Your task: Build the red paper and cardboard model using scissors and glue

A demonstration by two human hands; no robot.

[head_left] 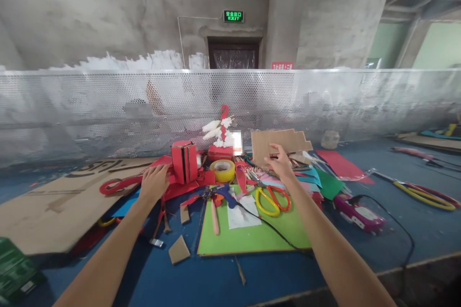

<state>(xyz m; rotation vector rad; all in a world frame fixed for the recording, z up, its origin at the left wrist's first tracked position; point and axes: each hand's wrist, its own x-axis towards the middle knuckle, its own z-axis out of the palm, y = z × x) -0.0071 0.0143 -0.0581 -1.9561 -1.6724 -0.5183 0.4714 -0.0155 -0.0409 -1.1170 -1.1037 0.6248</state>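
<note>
My left hand (155, 183) lies palm down over red paper pieces, fingers resting forward and their tips partly hidden. Just right of it stands a red box (184, 162) with dark gaps down its sides. A red curled strip (122, 185) runs out to the left of that hand. My right hand (280, 162) is in front of a brown cardboard piece (261, 143), thumb and forefinger apart. Whether those fingertips touch the cardboard, I cannot tell. Below lie scissors (267, 204) with yellow and orange handles and a blue glue gun (226, 195).
A yellow tape roll (222, 171) sits mid-table, near a white flower decoration (223, 134). A green board (223, 244) lies in front. At the right are a purple device (362, 215) with a cord and long-handled pliers (418, 192). A large cardboard sheet (46, 211) covers the left; a perforated metal screen (108, 105) stands behind.
</note>
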